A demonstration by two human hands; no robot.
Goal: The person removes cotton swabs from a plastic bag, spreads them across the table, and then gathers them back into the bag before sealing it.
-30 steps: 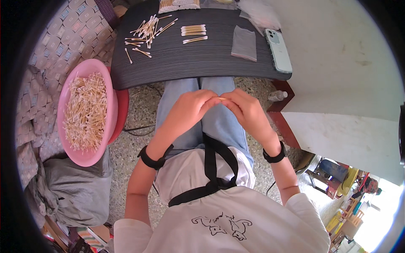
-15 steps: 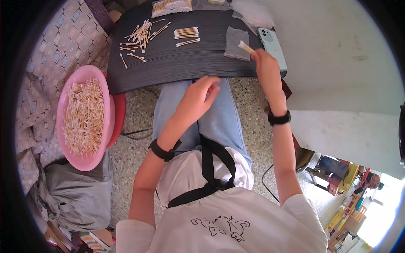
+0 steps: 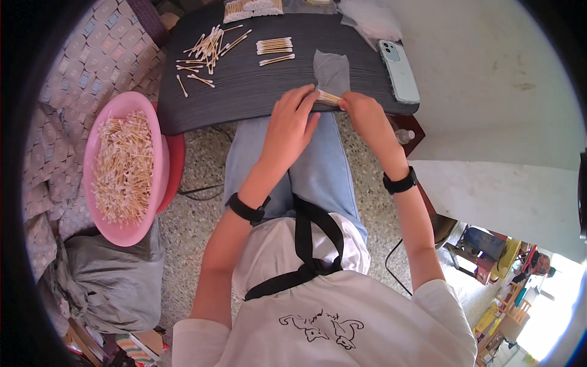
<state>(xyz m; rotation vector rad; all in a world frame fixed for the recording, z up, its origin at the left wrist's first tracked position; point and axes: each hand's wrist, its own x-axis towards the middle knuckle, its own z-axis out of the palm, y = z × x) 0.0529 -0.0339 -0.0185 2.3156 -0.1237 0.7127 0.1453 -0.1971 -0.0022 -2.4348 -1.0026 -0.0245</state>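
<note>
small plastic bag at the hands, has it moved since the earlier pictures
Yes: the bag has shifted left, away from the phone, and toward the near edge of the table.

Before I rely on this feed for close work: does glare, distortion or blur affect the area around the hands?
Head view: blown-out glare sits lower right, away from the left hand and right hand; head view: black, rounded corners, fisheye bending toward the rim; head view: the clear bag and cotton swabs look small and soft, so fine detail is hard to tell.

Clear bag (image 3: 332,68) shifted left, swabs (image 3: 329,96) at near end, hands (image 3: 288,125) alongside
</note>
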